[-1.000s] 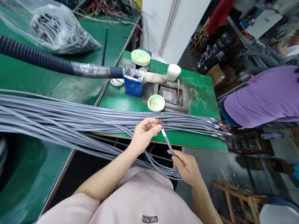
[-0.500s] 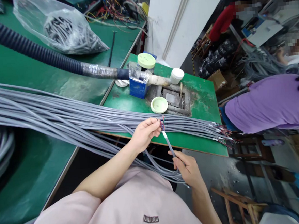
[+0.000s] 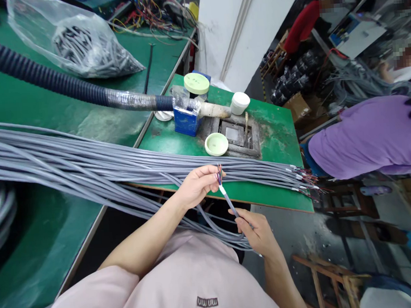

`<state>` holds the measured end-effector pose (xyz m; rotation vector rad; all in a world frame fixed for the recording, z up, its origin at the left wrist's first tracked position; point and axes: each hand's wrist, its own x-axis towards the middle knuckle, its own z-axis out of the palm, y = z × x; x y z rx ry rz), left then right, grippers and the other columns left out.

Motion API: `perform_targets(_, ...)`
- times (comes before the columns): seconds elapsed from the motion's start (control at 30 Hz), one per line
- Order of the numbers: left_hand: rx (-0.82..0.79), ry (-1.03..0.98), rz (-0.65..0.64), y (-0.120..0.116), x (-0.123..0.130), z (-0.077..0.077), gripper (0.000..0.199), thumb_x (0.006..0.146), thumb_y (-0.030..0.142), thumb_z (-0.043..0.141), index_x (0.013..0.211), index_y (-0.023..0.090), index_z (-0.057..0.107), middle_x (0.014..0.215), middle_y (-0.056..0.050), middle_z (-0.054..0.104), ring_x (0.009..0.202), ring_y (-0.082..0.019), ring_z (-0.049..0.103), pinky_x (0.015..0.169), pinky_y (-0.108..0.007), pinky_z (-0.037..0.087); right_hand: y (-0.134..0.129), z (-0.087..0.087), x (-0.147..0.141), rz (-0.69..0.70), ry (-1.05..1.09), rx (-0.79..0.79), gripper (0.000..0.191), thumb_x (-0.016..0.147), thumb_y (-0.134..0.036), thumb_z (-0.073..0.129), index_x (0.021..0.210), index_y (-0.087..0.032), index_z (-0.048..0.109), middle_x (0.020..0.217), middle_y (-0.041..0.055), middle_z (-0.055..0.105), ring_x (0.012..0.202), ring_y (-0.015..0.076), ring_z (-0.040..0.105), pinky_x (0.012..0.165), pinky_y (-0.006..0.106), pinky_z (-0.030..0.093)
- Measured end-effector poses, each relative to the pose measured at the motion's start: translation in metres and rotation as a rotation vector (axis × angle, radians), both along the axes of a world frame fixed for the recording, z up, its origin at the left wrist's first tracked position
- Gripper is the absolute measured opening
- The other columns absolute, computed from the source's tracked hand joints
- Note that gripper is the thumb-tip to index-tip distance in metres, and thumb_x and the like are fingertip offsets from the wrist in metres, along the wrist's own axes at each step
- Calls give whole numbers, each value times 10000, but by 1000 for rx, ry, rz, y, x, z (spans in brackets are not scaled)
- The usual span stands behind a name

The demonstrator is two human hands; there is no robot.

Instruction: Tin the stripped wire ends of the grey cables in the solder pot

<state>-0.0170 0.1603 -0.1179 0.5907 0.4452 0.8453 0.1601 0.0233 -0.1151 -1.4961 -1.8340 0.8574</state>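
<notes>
A grey cable has a white band near its end, with thin coloured wires fanning out above it. My right hand is closed around the grey sheath below the band. The fingers of my left hand are pinched on the coloured wires at the cable's tip. Just behind both hands, a long bundle of grey cables lies across the green bench, its stripped ends at the right. A shallow pale green dish sits beyond the bundle.
A black ribbed hose ends by a blue box and a square metal pot. White and green-lidded tubs stand behind. A plastic bag of cable pieces lies at the left. A person in purple is at the right.
The coloured wires and white band have shifted slightly left and down, with my left fingers still at them. The bench view has shifted slightly left.
</notes>
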Motion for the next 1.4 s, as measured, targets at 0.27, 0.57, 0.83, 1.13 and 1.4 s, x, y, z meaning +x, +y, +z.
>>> perform_targets(0.27, 24, 18, 10, -3, 5, 1, 278, 641, 282, 801, 661, 116, 579, 592, 18, 590, 456, -45, 538, 468, -146, 433, -1, -7, 6, -55, 96, -76, 266, 934, -238, 453, 1121, -234, 642, 672, -16, 596, 642, 114, 569, 664, 250, 468)
perform_targets(0.57, -13, 109, -11, -25, 33, -3, 293, 646, 325, 788, 698, 123, 581, 632, 9, 630, 514, -65, 580, 540, -180, 495, 29, 3, -13, -292, 329, -84, 514, 823, -267, 616, 1316, -253, 475, 695, -52, 520, 555, 85, 467, 526, 217, 423)
perform_targets(0.83, 20, 139, 139, -39, 42, -6, 197, 679, 268, 729, 686, 146, 575, 574, 40, 588, 486, -50, 522, 509, -162, 445, 48, 12, -20, -413, 53, 216, 279, 896, -341, 519, 1063, -210, 699, 744, 31, 665, 538, 120, 529, 560, 264, 466)
perform_targets(1.13, 104, 230, 215, -40, 46, -8, 210, 714, 322, 714, 723, 157, 584, 628, 25, 610, 538, -75, 537, 552, -200, 448, 54, 15, -13, -415, 49, 260, 212, 867, -300, 570, 715, -198, 676, 639, 1, 571, 586, 124, 513, 583, 261, 430)
perform_targets(1.4, 890, 892, 554, -1, -10, -11, 116, 822, 261, 603, 904, 186, 639, 878, -45, 677, 862, -188, 594, 832, -334, 428, 112, 48, 12, -352, -39, 253, 302, 801, -311, 604, 540, -176, 533, 538, -32, 454, 518, 99, 414, 531, 252, 332)
